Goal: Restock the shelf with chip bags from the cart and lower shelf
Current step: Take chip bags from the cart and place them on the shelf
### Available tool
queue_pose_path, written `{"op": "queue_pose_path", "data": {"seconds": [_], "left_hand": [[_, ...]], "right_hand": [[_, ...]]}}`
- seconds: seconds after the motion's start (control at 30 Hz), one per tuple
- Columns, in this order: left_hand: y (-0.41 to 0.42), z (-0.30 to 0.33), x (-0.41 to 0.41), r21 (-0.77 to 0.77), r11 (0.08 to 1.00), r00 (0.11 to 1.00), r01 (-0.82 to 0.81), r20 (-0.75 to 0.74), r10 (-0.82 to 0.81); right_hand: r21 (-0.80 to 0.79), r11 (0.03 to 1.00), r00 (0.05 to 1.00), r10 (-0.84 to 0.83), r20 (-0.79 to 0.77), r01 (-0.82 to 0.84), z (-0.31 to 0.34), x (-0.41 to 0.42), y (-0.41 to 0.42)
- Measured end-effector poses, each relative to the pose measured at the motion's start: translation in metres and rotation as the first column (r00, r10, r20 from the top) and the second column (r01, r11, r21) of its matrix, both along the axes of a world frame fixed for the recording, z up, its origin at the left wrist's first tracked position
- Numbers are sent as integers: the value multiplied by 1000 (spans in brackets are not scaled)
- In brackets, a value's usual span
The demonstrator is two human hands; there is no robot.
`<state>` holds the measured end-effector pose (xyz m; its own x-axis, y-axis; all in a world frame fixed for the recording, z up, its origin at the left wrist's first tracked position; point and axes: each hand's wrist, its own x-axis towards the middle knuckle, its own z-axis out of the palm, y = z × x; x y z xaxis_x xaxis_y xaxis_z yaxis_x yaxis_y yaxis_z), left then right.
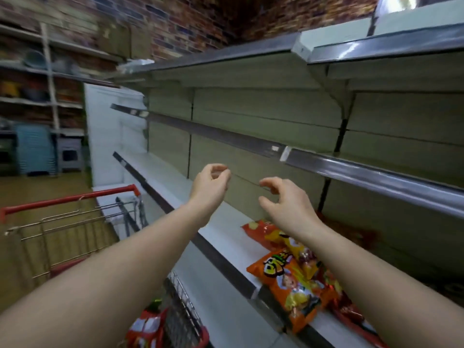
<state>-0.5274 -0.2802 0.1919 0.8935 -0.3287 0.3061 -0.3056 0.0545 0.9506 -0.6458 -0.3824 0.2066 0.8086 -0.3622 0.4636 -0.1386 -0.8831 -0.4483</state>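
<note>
Bare hands [210, 183] [285, 200] loosely curled, empty

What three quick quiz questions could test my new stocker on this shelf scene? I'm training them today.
1. True or false: the left hand holds a chip bag.
2. The orange bags lie on: A) the cart B) the shelf C) the floor.
3. What colour is the cart's handle?

Key: 1 false, both it and the right hand hold nothing; 2 B; 3 red.
</note>
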Motion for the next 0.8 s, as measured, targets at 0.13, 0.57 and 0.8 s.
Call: {"op": "queue_pose_path", "data": {"seconds": [0.13,0.57,0.8], "left_hand": [[54,-32,50,60,994,993,-88,-73,93],[198,-163,191,264,949,882,-170,-389,266],[214,-244,212,361,919,751,-156,-562,348]], "right_hand": [[57,997,994,65,-84,-60,-30,66,42],[320,946,859,198,-473,-42,-152,220,137],[409,912,734,272,-622,8,-236,253,142]]}}
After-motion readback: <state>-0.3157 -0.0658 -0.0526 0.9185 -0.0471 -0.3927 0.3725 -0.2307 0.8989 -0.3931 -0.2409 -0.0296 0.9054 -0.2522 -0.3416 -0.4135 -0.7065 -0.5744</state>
